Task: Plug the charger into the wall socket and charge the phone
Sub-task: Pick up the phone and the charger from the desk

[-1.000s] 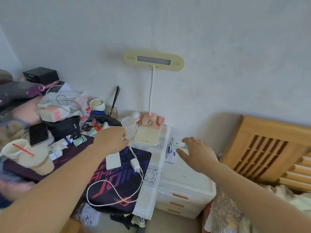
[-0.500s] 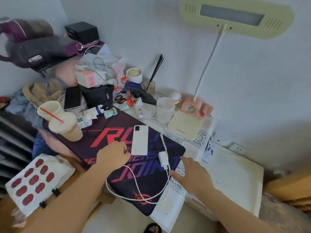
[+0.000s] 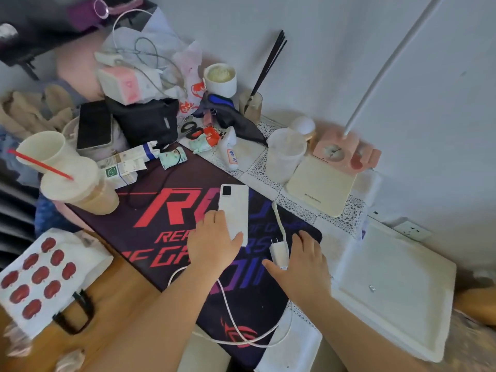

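Observation:
A white phone (image 3: 233, 208) lies face down on the dark gaming mat (image 3: 171, 210). My left hand (image 3: 212, 245) covers its near end, fingers on the left edge and thumb on its back. The white charger (image 3: 279, 252) lies on the mat just right of the phone, prongs pointing away from me. Its white cable (image 3: 241, 336) loops towards the mat's near edge. My right hand (image 3: 300, 267) hovers over the charger with thumb and fingers spread on either side. A white wall socket (image 3: 412, 232) sits low on the wall at the right.
A white drawer unit's top (image 3: 389, 280) stands below the socket. A lamp base (image 3: 322, 183) and plastic cup (image 3: 284, 154) stand behind the mat. Paper cups (image 3: 77, 183), a black pouch (image 3: 145, 122) and other clutter fill the back left.
The view has tipped down and closer to the desk. My left hand moved onto the phone's near end. My right hand came from the drawer unit to just over the charger.

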The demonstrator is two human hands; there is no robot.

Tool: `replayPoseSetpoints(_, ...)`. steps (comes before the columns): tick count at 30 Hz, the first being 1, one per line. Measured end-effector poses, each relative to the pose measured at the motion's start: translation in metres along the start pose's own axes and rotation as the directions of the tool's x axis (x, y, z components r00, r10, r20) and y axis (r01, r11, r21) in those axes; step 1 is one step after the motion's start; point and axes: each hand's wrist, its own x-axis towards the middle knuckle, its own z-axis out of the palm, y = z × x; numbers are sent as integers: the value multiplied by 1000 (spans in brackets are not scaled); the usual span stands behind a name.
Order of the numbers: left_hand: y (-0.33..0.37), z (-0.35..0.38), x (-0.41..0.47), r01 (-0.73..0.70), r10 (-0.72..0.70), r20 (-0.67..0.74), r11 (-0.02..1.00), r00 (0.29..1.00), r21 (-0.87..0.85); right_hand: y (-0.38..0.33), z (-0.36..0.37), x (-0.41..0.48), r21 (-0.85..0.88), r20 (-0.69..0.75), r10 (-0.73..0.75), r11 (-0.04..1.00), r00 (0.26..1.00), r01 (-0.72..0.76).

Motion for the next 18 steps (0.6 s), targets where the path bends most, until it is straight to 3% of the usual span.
replayPoseSetpoints(9, 19, 20, 13, 150, -152, -101, 988, 983, -24, -4, 18, 6, 48, -102, -4, 999, 995, 9)
replayPoseSetpoints(18, 32, 27, 9, 192, -191, -125, 981, 974, -2, -7, 21, 3, 187, -168, 61, 982, 984, -29)
